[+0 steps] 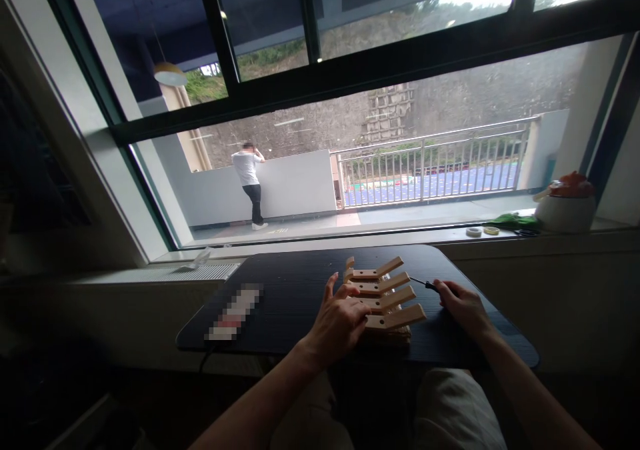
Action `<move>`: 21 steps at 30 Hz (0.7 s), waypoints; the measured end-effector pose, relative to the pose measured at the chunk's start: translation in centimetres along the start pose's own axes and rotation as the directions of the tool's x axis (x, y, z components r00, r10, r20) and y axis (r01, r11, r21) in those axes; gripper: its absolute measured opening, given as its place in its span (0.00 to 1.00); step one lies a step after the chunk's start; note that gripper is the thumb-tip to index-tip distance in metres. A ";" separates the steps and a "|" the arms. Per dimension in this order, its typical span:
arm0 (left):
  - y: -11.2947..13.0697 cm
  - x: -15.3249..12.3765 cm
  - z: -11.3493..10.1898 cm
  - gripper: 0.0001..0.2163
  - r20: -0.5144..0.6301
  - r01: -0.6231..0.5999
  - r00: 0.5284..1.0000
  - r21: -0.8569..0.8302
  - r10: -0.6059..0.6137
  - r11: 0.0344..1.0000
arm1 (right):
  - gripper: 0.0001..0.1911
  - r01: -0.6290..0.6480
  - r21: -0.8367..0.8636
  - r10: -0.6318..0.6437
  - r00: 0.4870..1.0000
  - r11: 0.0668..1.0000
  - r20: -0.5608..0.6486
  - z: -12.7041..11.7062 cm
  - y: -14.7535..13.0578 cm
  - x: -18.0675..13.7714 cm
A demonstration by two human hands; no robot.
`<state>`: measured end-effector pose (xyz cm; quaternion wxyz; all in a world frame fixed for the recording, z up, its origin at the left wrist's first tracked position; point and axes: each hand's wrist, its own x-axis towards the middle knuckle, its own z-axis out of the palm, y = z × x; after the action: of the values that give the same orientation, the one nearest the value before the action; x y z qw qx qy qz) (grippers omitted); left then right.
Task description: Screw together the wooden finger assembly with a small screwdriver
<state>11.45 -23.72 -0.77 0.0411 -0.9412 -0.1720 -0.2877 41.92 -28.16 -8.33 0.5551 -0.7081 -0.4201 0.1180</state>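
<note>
Several pale wooden hooks, each an angled piece with dark holes, sit in a row on a stack at the front right of the dark table. My left hand lies over the left ends of the nearer pieces. Its fingers are bent onto the wood and grip it, with one finger raised; the undersides of the fingers are hidden. To the right of the row, my right hand is closed round the dark handle of a slim screwdriver. Its thin shaft points left, towards the raised ends of the hooks.
The dark table stands against a window sill. A blurred-out pale strip with a cable lies at its left. On the sill are tape rolls and a white pot. Outside, a person leans on a low wall.
</note>
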 end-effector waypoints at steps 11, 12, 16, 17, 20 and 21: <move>0.5 -0.1 0.2 0.04 -0.037 -0.007 0.999 0.085 0.010 0.996 | 0.24 -0.021 -0.025 0.021 1.000 0.999 0.011 -0.2 -0.8 -0.4; 0.6 -0.1 0.1 0.04 -0.028 -0.010 1.000 0.099 0.013 0.995 | 0.24 -0.020 -0.021 0.020 1.000 1.000 0.008 -0.2 -0.8 -0.4; 0.6 -0.2 0.1 0.04 -0.024 -0.005 1.000 0.099 0.008 0.995 | 0.23 -0.033 0.007 0.033 0.999 0.999 0.002 -0.1 -0.6 -0.2; 0.6 -0.2 0.1 0.04 -0.029 -0.005 1.000 0.097 0.008 0.995 | 0.23 -0.034 0.006 0.034 0.999 0.999 0.001 0.0 -0.5 -0.2; 0.5 -0.2 0.1 0.05 -0.028 -0.024 0.999 0.111 0.027 0.994 | 0.23 -0.032 0.003 0.032 0.999 0.999 0.007 0.0 -0.2 0.0; 0.5 -0.2 0.1 0.05 -0.023 -0.033 0.999 0.118 0.036 0.992 | 0.24 -0.038 0.003 0.038 0.999 0.999 0.008 0.0 0.0 0.1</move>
<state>11.52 -24.21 -0.93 0.1038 -0.9362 -0.1720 -0.2883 41.96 -28.07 -8.28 0.5523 -0.7145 -0.4088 0.1320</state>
